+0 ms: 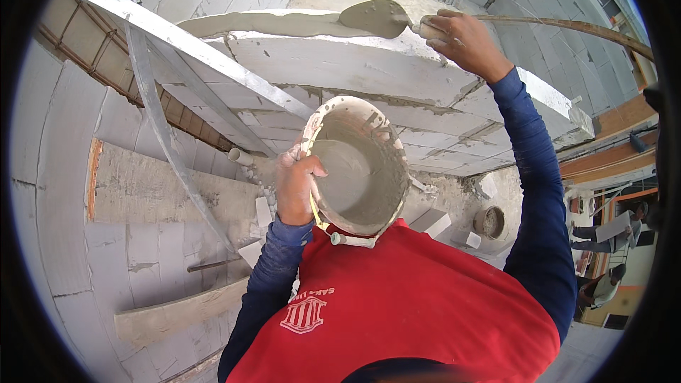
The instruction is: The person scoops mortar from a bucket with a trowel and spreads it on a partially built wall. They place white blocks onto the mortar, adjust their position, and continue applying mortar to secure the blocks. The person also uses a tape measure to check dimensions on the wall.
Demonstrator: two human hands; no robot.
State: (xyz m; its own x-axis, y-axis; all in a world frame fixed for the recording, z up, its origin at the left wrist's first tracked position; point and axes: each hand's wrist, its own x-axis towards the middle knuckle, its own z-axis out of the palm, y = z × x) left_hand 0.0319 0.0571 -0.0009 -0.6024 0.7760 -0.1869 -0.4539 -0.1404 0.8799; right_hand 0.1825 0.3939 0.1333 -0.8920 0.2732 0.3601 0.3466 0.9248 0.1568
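Holding the bucket (389, 143) up in front of the near edge of the wall (340, 57), the left grip (294, 188) is clenched on the left of its rim, thumb hooked over the inside, the other fingers partly hidden. The right grip (464, 42) is wrapped round the handle of the trowel (381, 20), whose blade is over the wall's top at the right end of a grey strip of mortar (280, 25), well apart from the wall's right corner.

With wet mix (347, 170) inside, the bucket is probably the heavy thing here, its load tending to sag away from a one-sided hold. Its walls look fairly stiff, perhaps giving a little at the rim. The bail (358, 242) lies along the rim's near side and would be the surer place to carry from; the rim suits tilting, though its smears could be slippery. The mix looks thick and soft, likelier to slump than to splash.

The trowel seems light and rigid, best held by its handle close to the blade; any load there would make it nose-heavy. The wall's corners may chip if knocked.
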